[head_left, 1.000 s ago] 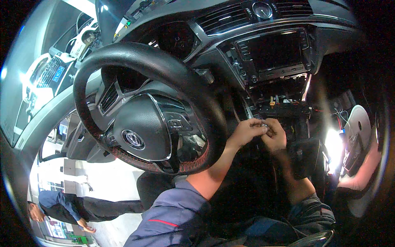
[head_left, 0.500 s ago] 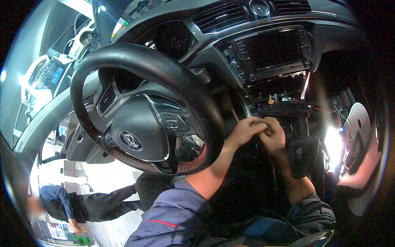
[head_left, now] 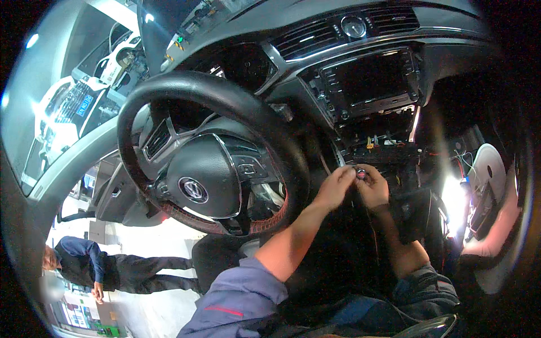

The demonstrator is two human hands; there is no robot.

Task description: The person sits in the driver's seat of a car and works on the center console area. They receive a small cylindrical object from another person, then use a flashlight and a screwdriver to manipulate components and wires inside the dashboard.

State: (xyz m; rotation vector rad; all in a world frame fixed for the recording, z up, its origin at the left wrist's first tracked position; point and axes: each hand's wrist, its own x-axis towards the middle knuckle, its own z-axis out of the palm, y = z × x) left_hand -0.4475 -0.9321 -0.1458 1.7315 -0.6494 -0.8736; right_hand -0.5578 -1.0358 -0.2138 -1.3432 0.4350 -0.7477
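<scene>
Both my hands meet in front of the center console, right of the black steering wheel (head_left: 211, 90). My right hand (head_left: 373, 188) grips a small dark round part (head_left: 360, 174) with a red spot on its face. My left hand (head_left: 336, 190) is closed just left of that part, fingertips close against it; what exactly they pinch is unclear. Behind my hands lies the opened console (head_left: 383, 149), with loose wiring and small yellow connectors (head_left: 369, 142). Above it is the dark dashboard screen (head_left: 376, 76).
A bright lamp (head_left: 455, 197) glows at the right beside a pale curved panel (head_left: 486, 163) and thin cables. Through the windshield a white car front (head_left: 59, 127) shows. At lower left, outside the open door (head_left: 112, 205), stands another person (head_left: 84, 259).
My hands have dropped slightly and parted a little, uncovering the red-spotted part. The view has shifted a bit. The person outside shows slightly higher and has moved an arm.
</scene>
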